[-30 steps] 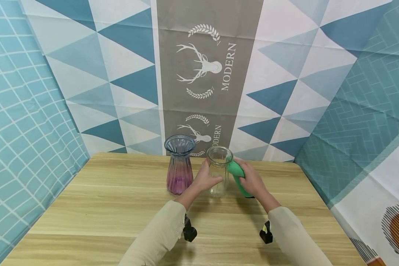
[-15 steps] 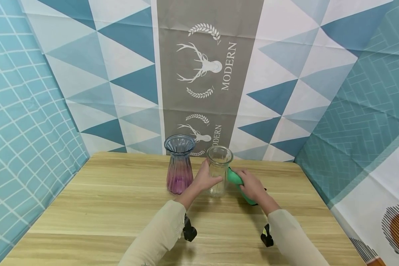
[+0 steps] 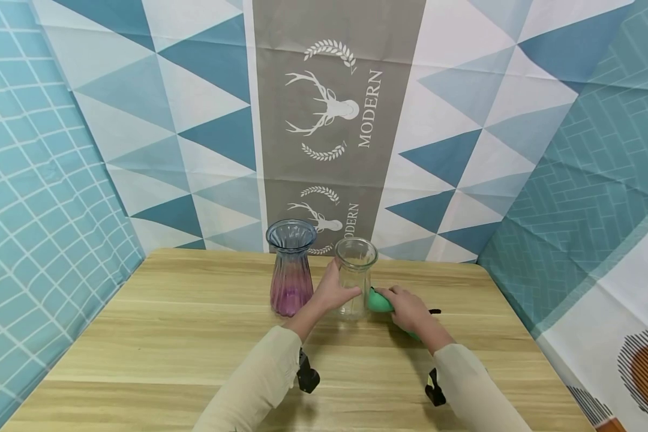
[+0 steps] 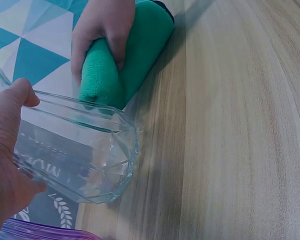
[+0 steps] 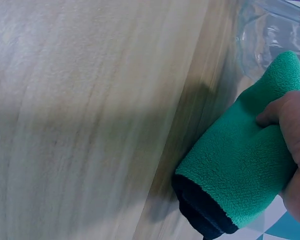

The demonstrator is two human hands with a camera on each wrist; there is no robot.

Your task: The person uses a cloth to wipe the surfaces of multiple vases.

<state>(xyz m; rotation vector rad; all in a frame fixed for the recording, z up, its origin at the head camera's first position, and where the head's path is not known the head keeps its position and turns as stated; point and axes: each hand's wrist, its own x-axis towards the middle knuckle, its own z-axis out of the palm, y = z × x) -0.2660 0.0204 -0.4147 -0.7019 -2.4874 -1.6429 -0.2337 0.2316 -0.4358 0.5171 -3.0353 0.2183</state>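
A clear glass vase stands upright near the back of the wooden table. My left hand grips its left side, thumb across the front. In my right hand is a folded green cloth, its rounded end right at the vase's lower right side. The right wrist view shows fleecy green cloth with dark edging, pinched by thumb and fingers, its tip overlapping the glass. From the left wrist view, the glass wall and its faceted base are visible, with the cloth beside it.
Just left of the clear vase stands a fluted glass vase, blue at the top and purple below. Behind the wooden table hangs a patterned sheet. Tile-print sheets flank the sides.
My right hand has moved down with the green cloth, from near the vase's neck to its lower right side. My left hand and both vases have stayed in place.
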